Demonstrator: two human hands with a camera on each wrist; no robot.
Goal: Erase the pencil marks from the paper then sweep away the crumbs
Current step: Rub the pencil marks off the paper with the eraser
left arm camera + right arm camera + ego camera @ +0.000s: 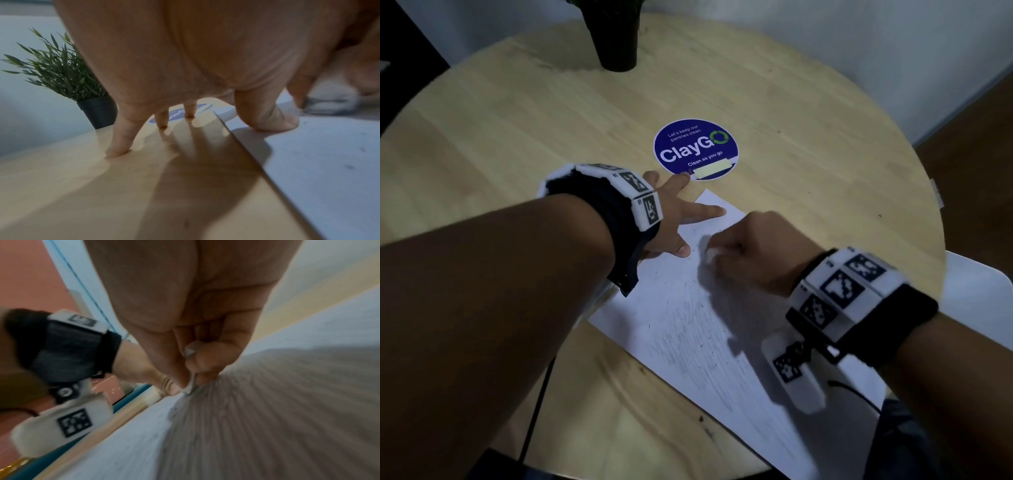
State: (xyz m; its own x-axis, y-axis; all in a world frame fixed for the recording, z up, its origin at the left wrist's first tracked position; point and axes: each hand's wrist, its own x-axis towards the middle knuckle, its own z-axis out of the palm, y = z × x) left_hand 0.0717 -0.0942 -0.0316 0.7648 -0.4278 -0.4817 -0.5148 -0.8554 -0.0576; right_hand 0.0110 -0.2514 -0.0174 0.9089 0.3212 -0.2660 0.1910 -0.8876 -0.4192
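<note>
Paper, a white rectangular sheet (688,318), lies flat on the round pale-wood worktop (517,113), angled across its near side. Right hand (753,253) has its grip closed: thumb and curled fingers pinch a small white eraser (190,387), its worn tip touching the sheet just under the fingertips. Left hand (674,212) is spread with straight fingers, holding nothing; its thumb (273,120) and forefinger press the sheet's far corner just beside the eraser, the other fingers on bare wood off the edge. Likely reason: pins the sheet so rubbing doesn't drag or crease it. Faint grey pencil hatching (688,342) runs from the grip back toward the person, so erasing looks partly done. Dark eraser crumbs (693,279) are scattered near the grip; sweeping not yet started. Beyond the left fingertips is a round blue "ClayGo" sticker (695,149), farther off a black potted plant (61,78). Right-hand motion blur hides how much eraser is left.
</note>
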